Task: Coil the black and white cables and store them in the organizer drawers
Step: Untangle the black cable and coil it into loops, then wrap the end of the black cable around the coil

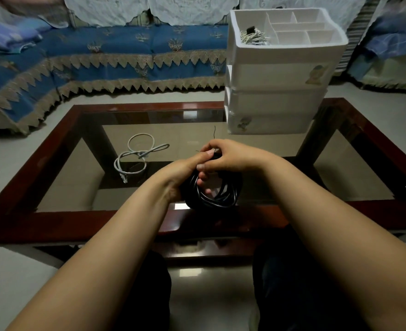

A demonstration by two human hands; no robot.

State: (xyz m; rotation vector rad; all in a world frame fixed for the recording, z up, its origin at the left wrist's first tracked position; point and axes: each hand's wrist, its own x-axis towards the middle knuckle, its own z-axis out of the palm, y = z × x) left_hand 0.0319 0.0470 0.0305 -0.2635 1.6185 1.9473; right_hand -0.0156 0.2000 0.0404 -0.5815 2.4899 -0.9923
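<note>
The black cable [212, 195] is bundled in a coil of several loops, held up just above the near edge of the table [30, 187]. The left hand [185, 173] is wrapped around the coil's left side, fingers through the loops, and the right hand [230, 157] pinches closed at the top, where a thin dark tie or cable tail seems to be getting worked around the bundle; I cannot tell which. To do this well, I'd say keep the left grip firm so the loops stay stacked, and cinch the wrap snug at one spot before letting go.

Further out, the white cable [137, 155] lies loose on the glass to the left, well apart from the hands, only half looped, so it needs coiling.

Back right on the table stands the organizer [276, 91]: three drawer fronts showing, all closed, and an open top tray with several compartments, one already holding a tangle of pale cord with a dark piece.

The count: one black cable, one white cable, one organizer, two hands.
</note>
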